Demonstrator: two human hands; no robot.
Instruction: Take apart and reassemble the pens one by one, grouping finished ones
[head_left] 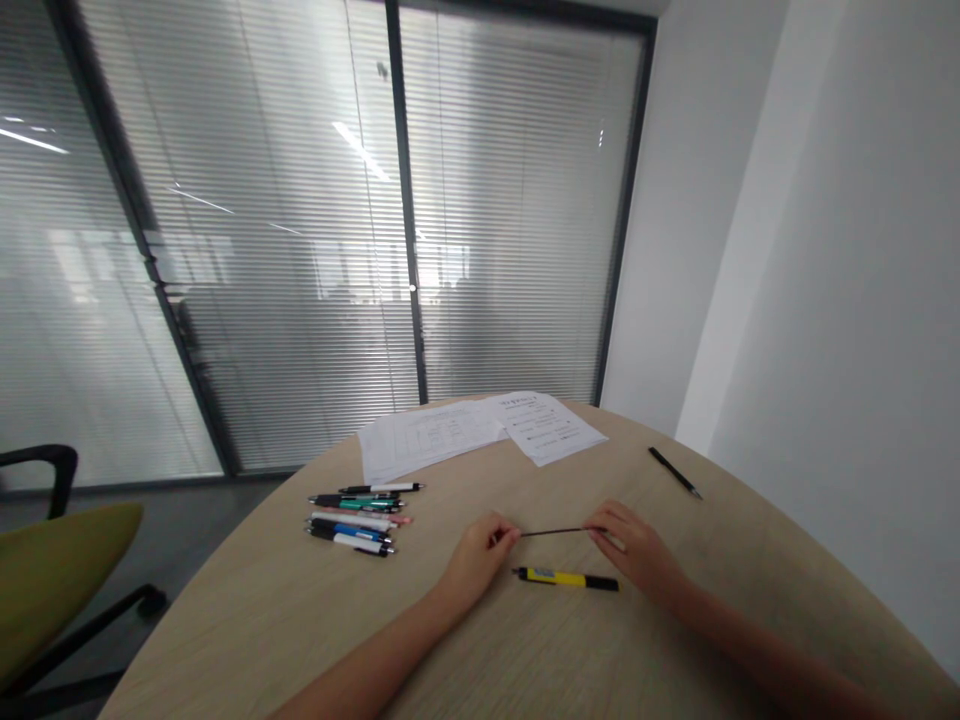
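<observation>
- Far off to the left of the hands, away from the table, stands a chair [52, 560] with a yellow-green seat and black arms.
- A bunch of pens [356, 518] lies side by side on the round wooden table [300, 620], well to the left of the left hand. Some are black, some white, one green, one blue.
- The left hand [480, 555] rests on the table. Its fingertips are pinched tight on the left end of a pen refill.
- The pen refill [553, 532] is thin and dark. It runs flat between the two hands, just above the table.
- A yellow and black pen [566, 578] lies on the table right under the refill, a bit closer to the person, between the two wrists.
- Past the hands, at the far edge of the table, lie white sheets of paper [480, 428] with print on them.
- The right hand [634, 548] pinches the right end of the refill with closed fingertips.
- A black pen [675, 472] lies alone, beyond the right hand and a little to its right.
</observation>
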